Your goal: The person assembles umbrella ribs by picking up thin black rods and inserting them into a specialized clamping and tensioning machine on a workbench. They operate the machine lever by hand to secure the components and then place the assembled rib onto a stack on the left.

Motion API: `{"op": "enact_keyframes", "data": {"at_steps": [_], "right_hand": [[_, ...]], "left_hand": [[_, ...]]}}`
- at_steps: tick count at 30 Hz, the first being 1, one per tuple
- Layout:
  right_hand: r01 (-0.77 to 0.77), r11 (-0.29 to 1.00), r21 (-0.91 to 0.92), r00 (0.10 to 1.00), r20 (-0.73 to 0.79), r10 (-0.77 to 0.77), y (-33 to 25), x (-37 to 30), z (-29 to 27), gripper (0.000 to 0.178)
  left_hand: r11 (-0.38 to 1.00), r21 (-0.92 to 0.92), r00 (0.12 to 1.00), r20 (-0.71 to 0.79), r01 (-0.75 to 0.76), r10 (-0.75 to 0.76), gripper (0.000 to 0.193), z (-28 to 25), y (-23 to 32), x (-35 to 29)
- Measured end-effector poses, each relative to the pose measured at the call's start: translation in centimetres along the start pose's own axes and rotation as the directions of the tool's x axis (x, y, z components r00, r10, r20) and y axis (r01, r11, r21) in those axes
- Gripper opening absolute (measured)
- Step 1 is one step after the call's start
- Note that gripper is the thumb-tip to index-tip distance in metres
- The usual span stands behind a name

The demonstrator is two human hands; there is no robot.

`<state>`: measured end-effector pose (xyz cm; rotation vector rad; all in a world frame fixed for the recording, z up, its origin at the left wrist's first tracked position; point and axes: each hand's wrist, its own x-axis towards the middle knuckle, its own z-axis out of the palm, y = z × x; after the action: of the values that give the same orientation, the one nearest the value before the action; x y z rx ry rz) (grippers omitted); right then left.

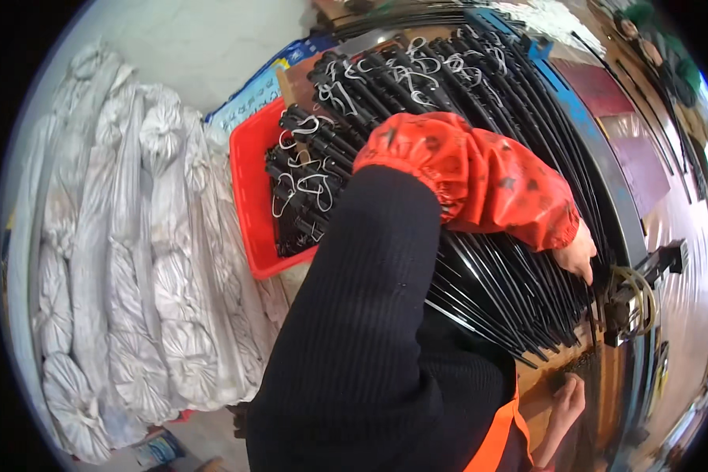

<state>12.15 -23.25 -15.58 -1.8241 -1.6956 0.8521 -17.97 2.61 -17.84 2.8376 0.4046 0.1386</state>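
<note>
My left arm, in a red patterned sleeve cover, stretches across a dense bundle of thin black rods. Beside a small black clamp-like device, my left hand points downward, its fingers closed around what looks like one black rod. Lower down, my right hand is curled near the wooden table edge; whatever it holds, if anything, is hidden. White cord loops hang from the thicker ends of the black rods at the far side. A pale looped cord or tube wraps the device.
A red plastic bin with more corded black rods stands left of my arm. Long white wrapped bundles lie at the left. A blue metal rail runs along the right. Another person is at the far right.
</note>
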Motion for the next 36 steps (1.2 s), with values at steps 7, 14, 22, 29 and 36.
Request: {"op": "enact_keyframes", "data": {"at_steps": [7,14,22,29,36], "right_hand": [[-0.142,0.971,0.191,0.99,0.0,0.144,0.9,3.5,-1.6,0.029],[-0.021,0.991,0.134,0.991,-0.126,0.038,0.3,1.8,-1.6,0.029],[0.046,0.968,0.247,0.953,-0.303,0.032,-0.8,-0.7,-1.8,0.026],[0.241,0.936,0.257,0.848,-0.524,-0.075,3.3,-0.5,-0.7,0.025],[0.318,0.882,-0.347,0.782,-0.43,-0.451,2.3,-2.3,-2.5,0.052]], "left_hand": [[0.996,0.048,0.993,-0.09,-0.074,0.078,0.023,-3.9,4.3,1.4],[0.994,-0.062,0.98,-0.182,-0.088,0.076,0.024,-4.4,7.9,0.6],[0.993,0.039,0.99,-0.082,-0.116,0.119,0.033,-5.1,9.8,3.1],[0.986,0.025,0.976,-0.14,-0.167,0.169,0.025,-4.8,11.8,5.3],[0.975,0.117,0.981,-0.023,-0.191,0.195,0.032,-6.0,13.7,7.1]]}}
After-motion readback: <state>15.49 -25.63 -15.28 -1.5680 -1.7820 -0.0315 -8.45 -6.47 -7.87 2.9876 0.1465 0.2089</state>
